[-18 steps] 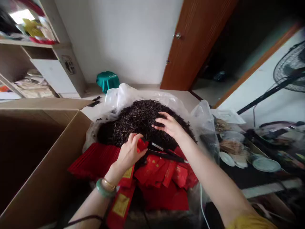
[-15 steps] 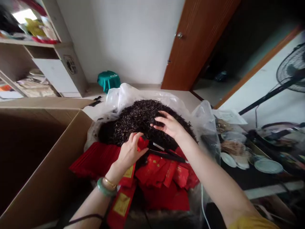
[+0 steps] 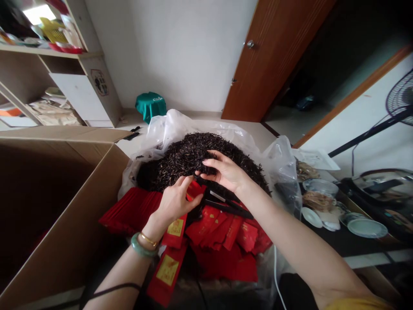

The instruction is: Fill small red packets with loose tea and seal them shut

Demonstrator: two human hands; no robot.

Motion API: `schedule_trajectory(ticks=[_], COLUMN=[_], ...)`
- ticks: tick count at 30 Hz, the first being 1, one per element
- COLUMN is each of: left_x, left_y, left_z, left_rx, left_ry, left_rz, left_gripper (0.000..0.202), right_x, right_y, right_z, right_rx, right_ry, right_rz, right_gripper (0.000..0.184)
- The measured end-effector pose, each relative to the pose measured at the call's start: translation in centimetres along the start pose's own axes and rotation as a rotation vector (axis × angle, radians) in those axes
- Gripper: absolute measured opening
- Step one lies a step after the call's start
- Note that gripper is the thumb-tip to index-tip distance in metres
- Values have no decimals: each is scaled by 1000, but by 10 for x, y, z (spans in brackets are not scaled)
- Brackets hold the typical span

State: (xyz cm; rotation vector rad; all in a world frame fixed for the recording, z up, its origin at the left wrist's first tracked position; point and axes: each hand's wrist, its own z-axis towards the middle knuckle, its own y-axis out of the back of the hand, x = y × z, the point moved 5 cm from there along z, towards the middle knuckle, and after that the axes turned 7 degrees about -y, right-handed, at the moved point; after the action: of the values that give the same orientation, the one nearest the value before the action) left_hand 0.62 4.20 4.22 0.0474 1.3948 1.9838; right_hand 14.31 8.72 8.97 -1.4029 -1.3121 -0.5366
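A heap of dark, twisted dried tea leaves [image 3: 180, 157] fills a clear plastic bag [image 3: 248, 137] in front of me. In my left hand [image 3: 174, 198] is a small red packet [image 3: 194, 189], pinched near its upper edge. Just above and to the right of it, my right hand [image 3: 222, 172] curls its fingers around a clump of tea leaves. A black device [image 3: 226, 206] with a pale strip lies below my right hand, partly hidden. Filled-looking red packets [image 3: 222, 228] lie in a pile nearer me, and a row of flat red packets [image 3: 132, 211] stands to the left.
A big open cardboard box [image 3: 93, 215] stands at the left. To the right, a dark table [image 3: 335, 245] carries bowls, lids and a black tray. A white cable [image 3: 275, 275] hangs at the front right. Behind are a green-covered stool [image 3: 150, 106] and a brown door [image 3: 258, 73].
My right hand has come down and left toward the red packet, its fingers now closer together around tea leaves. My left hand stays at the packet. The view has shifted slightly.
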Motion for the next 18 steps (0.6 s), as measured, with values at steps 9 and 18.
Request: schedule_trajectory(ticks=[9, 18], left_x=[5, 10], left_y=[4, 4], left_z=[1, 1], left_rx=[-46, -176], left_ry=[-17, -3], left_rz=[-44, -306], left_gripper=[18, 16], right_x=[-3, -5], right_y=[-1, -1], right_z=[1, 3], right_rx=[-64, -182], right_ry=[2, 54], right_rz=[-100, -425], right_gripper=[33, 32])
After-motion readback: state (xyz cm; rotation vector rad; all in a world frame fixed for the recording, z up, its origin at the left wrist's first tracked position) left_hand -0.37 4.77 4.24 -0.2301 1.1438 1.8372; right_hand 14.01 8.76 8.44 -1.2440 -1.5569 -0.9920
